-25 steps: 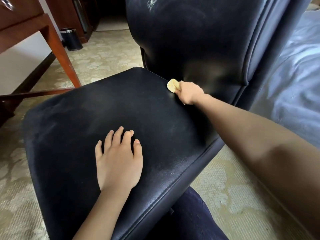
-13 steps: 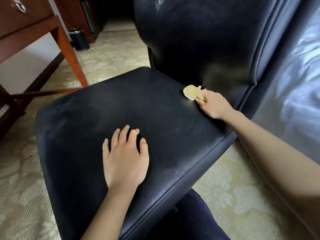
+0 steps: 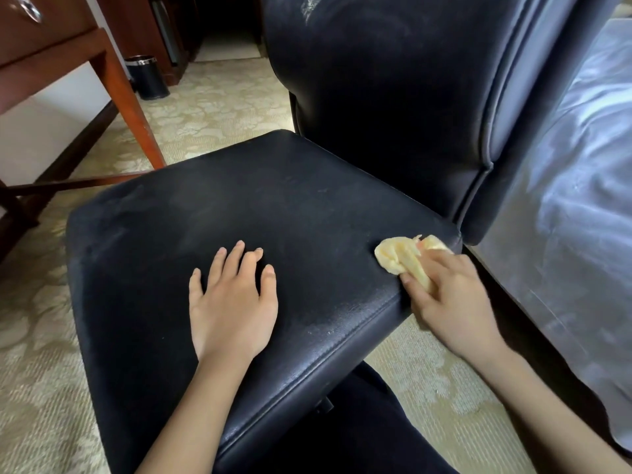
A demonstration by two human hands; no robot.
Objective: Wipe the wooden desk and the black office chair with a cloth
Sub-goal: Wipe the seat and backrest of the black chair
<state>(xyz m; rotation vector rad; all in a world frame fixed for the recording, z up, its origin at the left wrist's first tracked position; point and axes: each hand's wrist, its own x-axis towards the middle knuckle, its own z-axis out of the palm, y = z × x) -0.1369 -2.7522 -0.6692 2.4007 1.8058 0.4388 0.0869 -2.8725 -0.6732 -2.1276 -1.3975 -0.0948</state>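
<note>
The black office chair (image 3: pixel 273 213) fills the middle of the view, its padded seat facing me and its tall backrest rising behind. My left hand (image 3: pixel 232 302) lies flat on the seat with fingers spread. My right hand (image 3: pixel 448 299) grips a crumpled yellow cloth (image 3: pixel 400 258) and holds it against the seat's right edge, near the rear corner. A leg and drawer front of the wooden desk (image 3: pixel 116 83) show at the upper left.
A small black waste bin (image 3: pixel 147 77) stands on the patterned beige carpet (image 3: pixel 41 371) behind the desk leg. A bed with pale bedding (image 3: pixel 578 206) runs along the right side, close to the chair. My dark trouser leg (image 3: pixel 342 439) is under the seat's front.
My right hand has dragged the cloth from the seat-backrest crease outward and toward me, to the seat's right edge. My left hand has stayed flat on the seat.
</note>
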